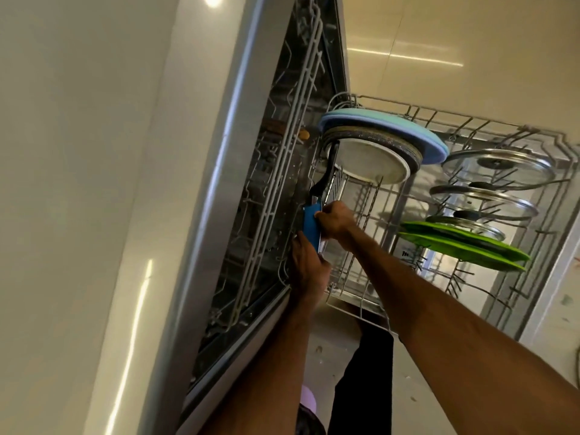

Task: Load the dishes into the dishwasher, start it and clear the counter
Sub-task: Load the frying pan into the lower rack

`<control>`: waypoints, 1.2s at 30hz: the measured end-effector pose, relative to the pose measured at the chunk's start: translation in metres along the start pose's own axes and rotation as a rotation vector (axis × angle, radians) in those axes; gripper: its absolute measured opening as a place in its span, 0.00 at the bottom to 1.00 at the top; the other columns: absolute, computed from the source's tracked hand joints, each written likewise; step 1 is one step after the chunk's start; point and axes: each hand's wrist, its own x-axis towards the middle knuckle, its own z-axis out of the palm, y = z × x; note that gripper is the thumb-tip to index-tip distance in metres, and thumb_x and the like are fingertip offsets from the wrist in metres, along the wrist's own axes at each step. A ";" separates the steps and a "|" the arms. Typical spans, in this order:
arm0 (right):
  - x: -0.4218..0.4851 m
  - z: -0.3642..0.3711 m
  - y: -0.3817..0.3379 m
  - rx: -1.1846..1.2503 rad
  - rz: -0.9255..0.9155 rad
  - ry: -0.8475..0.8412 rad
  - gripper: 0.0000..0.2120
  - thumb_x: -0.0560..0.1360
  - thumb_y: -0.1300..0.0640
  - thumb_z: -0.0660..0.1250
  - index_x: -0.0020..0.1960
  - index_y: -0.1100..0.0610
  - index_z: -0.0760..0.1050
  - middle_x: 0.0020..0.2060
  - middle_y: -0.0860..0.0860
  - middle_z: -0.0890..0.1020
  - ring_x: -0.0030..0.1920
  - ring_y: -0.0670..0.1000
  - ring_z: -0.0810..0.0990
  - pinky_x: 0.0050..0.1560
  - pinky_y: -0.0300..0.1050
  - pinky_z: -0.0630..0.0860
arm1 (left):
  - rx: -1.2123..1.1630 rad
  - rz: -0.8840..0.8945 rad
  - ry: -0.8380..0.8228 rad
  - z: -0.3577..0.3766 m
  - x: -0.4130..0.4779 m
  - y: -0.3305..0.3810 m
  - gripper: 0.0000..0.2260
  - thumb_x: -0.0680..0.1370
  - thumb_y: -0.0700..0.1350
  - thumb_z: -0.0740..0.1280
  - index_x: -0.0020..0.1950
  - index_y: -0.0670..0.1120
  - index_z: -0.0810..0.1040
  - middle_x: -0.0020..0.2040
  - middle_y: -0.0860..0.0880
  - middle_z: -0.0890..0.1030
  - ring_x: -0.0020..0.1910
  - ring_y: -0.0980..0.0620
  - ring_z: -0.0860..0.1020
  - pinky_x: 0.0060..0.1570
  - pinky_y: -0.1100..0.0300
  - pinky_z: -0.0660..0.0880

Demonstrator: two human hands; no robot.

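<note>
While gripped, knife (311, 222) seemingly points handle-up

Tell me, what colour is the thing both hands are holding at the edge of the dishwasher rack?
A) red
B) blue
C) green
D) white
B: the right hand and the left hand both grip a blue utensil beside the rack; the green plates stand further along it, untouched.
</note>
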 end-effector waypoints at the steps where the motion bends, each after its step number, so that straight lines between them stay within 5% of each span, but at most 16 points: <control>1: -0.002 0.001 0.001 0.006 -0.004 0.010 0.09 0.83 0.60 0.62 0.54 0.64 0.79 0.50 0.59 0.84 0.49 0.56 0.85 0.51 0.55 0.84 | 0.021 0.013 0.010 0.000 -0.003 0.000 0.34 0.80 0.44 0.69 0.82 0.44 0.54 0.79 0.44 0.63 0.75 0.47 0.65 0.73 0.54 0.64; 18: 0.002 0.002 0.005 -0.013 0.046 -0.001 0.11 0.84 0.57 0.62 0.61 0.64 0.75 0.52 0.62 0.83 0.40 0.57 0.87 0.41 0.54 0.86 | 0.157 0.115 -0.083 0.007 -0.004 -0.019 0.30 0.85 0.51 0.60 0.82 0.43 0.53 0.77 0.43 0.65 0.74 0.46 0.67 0.71 0.51 0.69; 27: 0.006 0.019 -0.004 -0.077 -0.016 -0.032 0.10 0.84 0.57 0.61 0.59 0.62 0.74 0.54 0.60 0.80 0.52 0.59 0.84 0.52 0.55 0.84 | 0.017 0.085 -0.001 0.007 -0.006 -0.026 0.23 0.85 0.49 0.61 0.79 0.44 0.62 0.69 0.45 0.74 0.66 0.51 0.74 0.55 0.65 0.67; 36: 0.022 0.010 -0.016 -0.148 0.005 0.016 0.11 0.83 0.58 0.62 0.60 0.66 0.74 0.50 0.62 0.80 0.39 0.58 0.83 0.21 0.39 0.77 | 0.099 0.064 0.040 0.010 0.005 -0.012 0.25 0.85 0.50 0.60 0.80 0.44 0.60 0.74 0.44 0.71 0.72 0.47 0.71 0.68 0.52 0.71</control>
